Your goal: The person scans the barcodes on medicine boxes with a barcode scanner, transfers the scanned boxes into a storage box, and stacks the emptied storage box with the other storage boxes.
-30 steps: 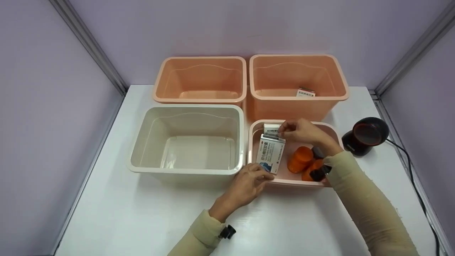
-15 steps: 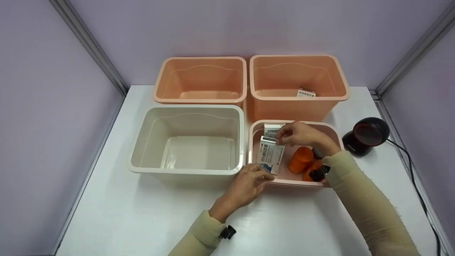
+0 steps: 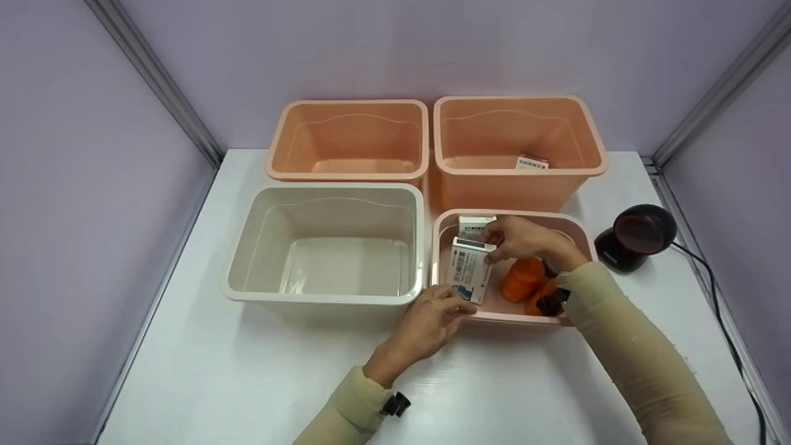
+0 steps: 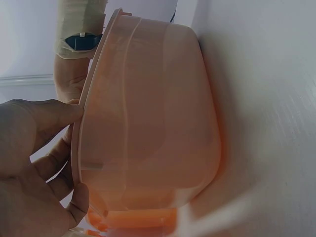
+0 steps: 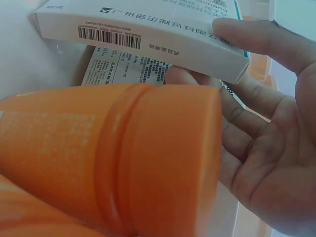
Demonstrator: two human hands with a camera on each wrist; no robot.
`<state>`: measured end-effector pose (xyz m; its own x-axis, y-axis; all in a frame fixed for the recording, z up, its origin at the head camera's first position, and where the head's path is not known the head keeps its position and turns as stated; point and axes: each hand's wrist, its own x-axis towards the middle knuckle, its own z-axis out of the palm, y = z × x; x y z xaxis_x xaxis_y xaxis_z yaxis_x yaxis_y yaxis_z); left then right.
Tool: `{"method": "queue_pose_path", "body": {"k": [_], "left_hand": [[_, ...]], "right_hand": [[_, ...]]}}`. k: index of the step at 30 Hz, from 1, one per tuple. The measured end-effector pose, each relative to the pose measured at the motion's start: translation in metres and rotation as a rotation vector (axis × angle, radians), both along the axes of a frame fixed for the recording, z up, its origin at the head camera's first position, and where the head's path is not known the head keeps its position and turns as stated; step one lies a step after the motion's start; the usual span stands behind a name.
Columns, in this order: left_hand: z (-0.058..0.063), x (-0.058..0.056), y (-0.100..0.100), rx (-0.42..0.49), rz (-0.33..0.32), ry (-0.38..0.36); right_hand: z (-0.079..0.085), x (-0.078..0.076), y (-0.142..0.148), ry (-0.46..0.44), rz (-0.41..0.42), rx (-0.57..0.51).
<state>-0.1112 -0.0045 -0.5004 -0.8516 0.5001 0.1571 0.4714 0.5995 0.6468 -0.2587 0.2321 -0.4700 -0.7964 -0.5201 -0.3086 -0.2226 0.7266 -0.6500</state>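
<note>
My left hand (image 3: 429, 321) grips the near left rim of a pink bin (image 3: 519, 318), thumb outside and fingers over the edge; the left wrist view shows the bin's outer wall (image 4: 148, 108). Inside that bin, a white medicine box (image 3: 469, 272) leans upright at the left. My right hand (image 3: 522, 238) pinches its upper right corner, thumb on the printed face and fingers behind. In the right wrist view the box (image 5: 148, 37) shows its barcode side. A second medicine box (image 3: 474, 225) lies behind it. Orange bottles (image 3: 522, 278) lie to the right, one (image 5: 123, 158) close below the hand.
An off-white bin (image 3: 346, 266) stands left of the pink one. Behind are two orange bins, the left one (image 3: 352, 176) and the right one (image 3: 513, 185) with a small box (image 3: 531, 162) inside. A black scanner (image 3: 639, 232) with a cable stands at right.
My right hand has come slightly nearer, its thumb shifting from the box's top edge to the front face at the right corner. The left hand has stayed on the rim.
</note>
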Motion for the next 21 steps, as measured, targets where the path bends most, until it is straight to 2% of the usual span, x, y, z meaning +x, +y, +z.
{"method": "queue_pose_path", "body": {"k": [8,21], "left_hand": [[0.0,0.0,0.001,0.009,0.0,0.016],[0.0,-0.001,-0.001,-0.012,-0.017,0.04]], "right_hand": [[0.002,0.001,0.001,0.011,-0.035,0.023],[0.011,0.003,0.01,0.026,-0.06,-0.064]]}}
